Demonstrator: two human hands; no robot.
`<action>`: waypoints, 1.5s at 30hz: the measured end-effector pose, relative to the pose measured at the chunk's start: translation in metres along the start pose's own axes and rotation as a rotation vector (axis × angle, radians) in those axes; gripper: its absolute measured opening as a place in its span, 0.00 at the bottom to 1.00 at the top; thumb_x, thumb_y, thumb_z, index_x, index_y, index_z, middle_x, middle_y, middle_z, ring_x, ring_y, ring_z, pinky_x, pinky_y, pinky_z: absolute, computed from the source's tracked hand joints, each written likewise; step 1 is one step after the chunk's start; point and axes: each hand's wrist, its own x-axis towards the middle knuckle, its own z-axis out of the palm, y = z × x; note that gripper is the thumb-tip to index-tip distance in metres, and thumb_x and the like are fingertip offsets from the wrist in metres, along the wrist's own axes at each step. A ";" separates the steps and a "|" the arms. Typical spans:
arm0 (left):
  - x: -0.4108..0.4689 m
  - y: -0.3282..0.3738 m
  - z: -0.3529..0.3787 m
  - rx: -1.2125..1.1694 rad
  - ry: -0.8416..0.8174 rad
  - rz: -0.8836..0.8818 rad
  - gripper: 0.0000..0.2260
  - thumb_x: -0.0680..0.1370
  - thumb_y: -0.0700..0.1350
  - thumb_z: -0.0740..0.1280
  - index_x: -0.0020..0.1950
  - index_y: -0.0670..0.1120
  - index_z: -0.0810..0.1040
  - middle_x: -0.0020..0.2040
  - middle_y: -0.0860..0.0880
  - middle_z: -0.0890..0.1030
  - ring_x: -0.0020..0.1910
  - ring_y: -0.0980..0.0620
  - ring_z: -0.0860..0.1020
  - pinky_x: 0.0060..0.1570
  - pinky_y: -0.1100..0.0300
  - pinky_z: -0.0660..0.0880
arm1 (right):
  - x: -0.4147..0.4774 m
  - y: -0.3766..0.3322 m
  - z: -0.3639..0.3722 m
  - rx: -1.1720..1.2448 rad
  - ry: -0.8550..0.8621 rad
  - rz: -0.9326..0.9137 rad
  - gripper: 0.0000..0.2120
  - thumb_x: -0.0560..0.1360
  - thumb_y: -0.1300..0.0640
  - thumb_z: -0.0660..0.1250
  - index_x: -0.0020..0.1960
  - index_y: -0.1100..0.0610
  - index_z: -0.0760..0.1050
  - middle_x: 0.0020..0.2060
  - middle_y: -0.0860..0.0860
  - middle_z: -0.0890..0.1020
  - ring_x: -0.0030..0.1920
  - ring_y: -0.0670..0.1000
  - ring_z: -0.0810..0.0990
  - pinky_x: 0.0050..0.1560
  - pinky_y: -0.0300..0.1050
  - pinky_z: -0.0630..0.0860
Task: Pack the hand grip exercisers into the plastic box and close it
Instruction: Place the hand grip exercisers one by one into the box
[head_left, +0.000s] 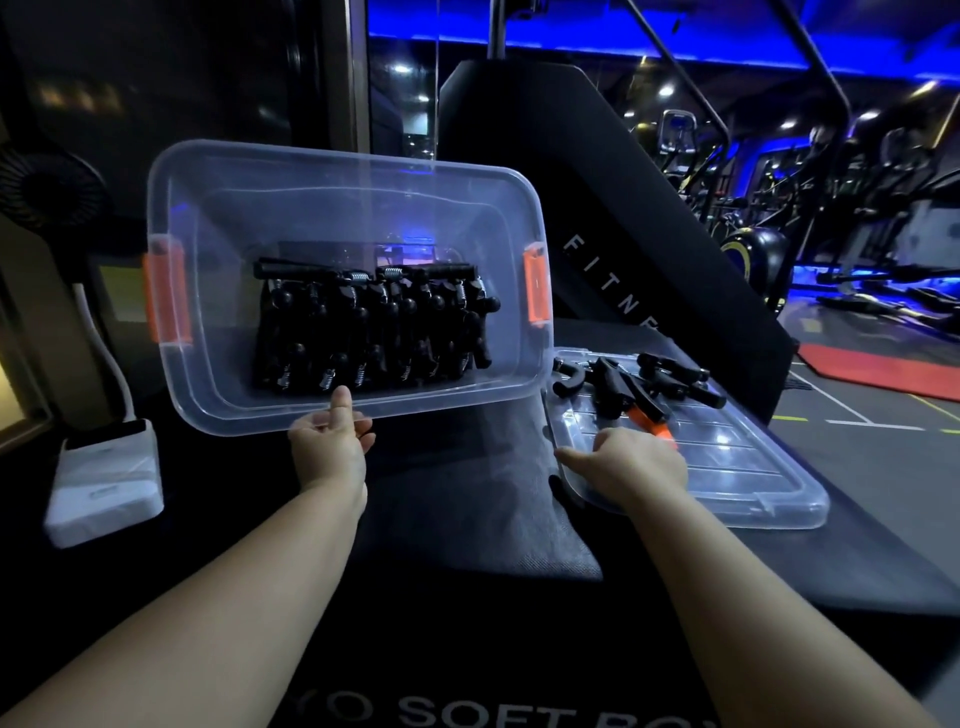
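Padded surface (467, 597): we work on a dark, cloth-covered block; the box and lid sit on its far part.
Left hand (330, 447): we pinch the near rim of the box, thumb on the inside and fingers underneath, tipping its open top towards us.
Right hand (631, 460): it rests on the near end of the lid, with the thumb pointing left. The back of the hand hides the fingers, so we cannot tell whether they grip anything.
Orange-handled exerciser (655, 425): it pokes out just beyond our right knuckles.
Lid (753, 483): clear plastic, lying flat to the right of the box and serving as a tray.
Loose exercisers (639, 384): a small black heap on the far end of the lid, not yet packed.
Box (223, 364): clear, thin-walled, with an orange latch (536, 291) at each short end.
Packed exercisers (374, 322): black handles and steel springs stacked in a tight row inside the box.
Handling: we judge each exerciser stiff, sturdy and fairly light, but apt to tangle at the springs, so we would take it by one handle. The loaded box likely flexes and weighs more, so gripping both short ends suits it better.
Beyond: a white device (104, 483) and a fan (49, 192) stand at left, and gym machines (831, 208) stand under blue light.
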 end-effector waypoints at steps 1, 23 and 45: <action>0.000 0.000 0.000 -0.002 -0.002 0.000 0.13 0.79 0.51 0.65 0.52 0.41 0.71 0.36 0.49 0.77 0.33 0.56 0.77 0.33 0.63 0.74 | -0.004 0.000 -0.001 0.003 0.003 0.001 0.27 0.70 0.27 0.57 0.46 0.50 0.76 0.40 0.48 0.78 0.43 0.53 0.75 0.38 0.43 0.68; -0.002 0.001 -0.001 -0.021 -0.013 0.015 0.11 0.79 0.50 0.65 0.41 0.46 0.70 0.35 0.49 0.77 0.34 0.55 0.77 0.34 0.62 0.74 | -0.057 0.004 -0.013 0.087 0.017 -0.105 0.30 0.64 0.23 0.62 0.40 0.52 0.70 0.33 0.45 0.77 0.36 0.46 0.73 0.35 0.44 0.69; -0.003 0.002 -0.002 -0.023 -0.008 0.005 0.10 0.79 0.51 0.65 0.43 0.47 0.69 0.36 0.49 0.77 0.35 0.55 0.77 0.35 0.62 0.74 | 0.056 0.012 -0.022 0.107 0.221 0.136 0.23 0.78 0.39 0.55 0.64 0.53 0.69 0.66 0.57 0.69 0.68 0.58 0.61 0.66 0.59 0.59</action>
